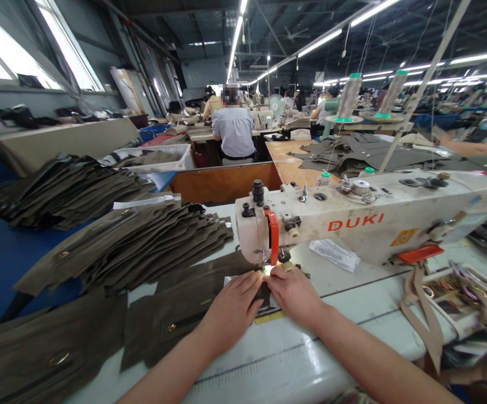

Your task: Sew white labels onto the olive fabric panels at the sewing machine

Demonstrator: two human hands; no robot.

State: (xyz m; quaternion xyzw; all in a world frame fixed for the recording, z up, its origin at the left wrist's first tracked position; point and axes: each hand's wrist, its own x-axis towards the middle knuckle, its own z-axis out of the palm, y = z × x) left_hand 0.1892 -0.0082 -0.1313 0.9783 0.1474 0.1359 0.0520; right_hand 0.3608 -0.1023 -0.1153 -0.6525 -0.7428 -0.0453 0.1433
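A dark olive fabric piece with a slit and a small gold-coloured metal fitting lies on the bed of a white sewing machine. My left hand rests flat on its right part, fingers stretched toward the needle area and thumb apart. Close beside it, my right hand has its fingers curled and pressed together at the fabric's edge, just in front of the presser foot. Both sets of fingertips nearly meet under the machine's head. The needle tip and the edge being pinched are mostly hidden.
Stacked olive pieces fan out at left, with another piece nearer me. At right are a tray of small items, hanging tan straps and thread cones. A seated person is ahead; another person's arm reaches in at right.
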